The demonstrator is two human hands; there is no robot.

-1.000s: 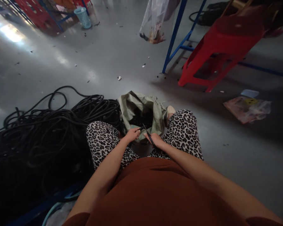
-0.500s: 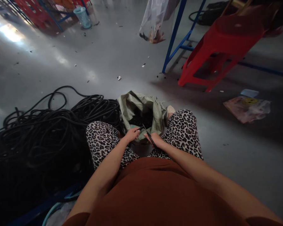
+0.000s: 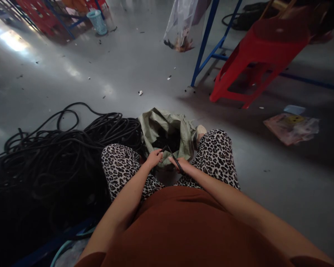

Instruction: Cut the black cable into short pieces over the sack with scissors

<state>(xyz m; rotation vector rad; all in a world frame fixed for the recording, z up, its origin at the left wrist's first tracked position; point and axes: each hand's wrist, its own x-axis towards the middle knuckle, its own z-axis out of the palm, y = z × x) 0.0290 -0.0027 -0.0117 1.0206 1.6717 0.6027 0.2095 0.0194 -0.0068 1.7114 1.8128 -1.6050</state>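
Note:
Between my knees stands an open pale green woven sack (image 3: 187,140) with dark black pieces (image 3: 169,141) inside. Over its near rim, my left hand (image 3: 154,158) is closed on a short end of black cord (image 3: 164,149). My right hand (image 3: 185,165) grips dark-handled scissors (image 3: 178,164), their blades pointing up and left towards the cord end. The blades lie close to the cord; whether they touch it I cannot tell. A large tangled heap of black cord (image 3: 100,130) lies on the floor to the left of the sack.
A red plastic stool (image 3: 275,48) and a blue table leg (image 3: 204,46) stand ahead to the right. Flat plastic packets (image 3: 291,128) lie on the right-hand floor. A clear bag (image 3: 180,26) hangs ahead. Farther left is a light blue basket (image 3: 98,23). Small scraps dot the grey floor.
My left hand and the cord end have shifted slightly left and up. The scissors have moved a little, their blades now looking closer together. The sack and heap stay put.

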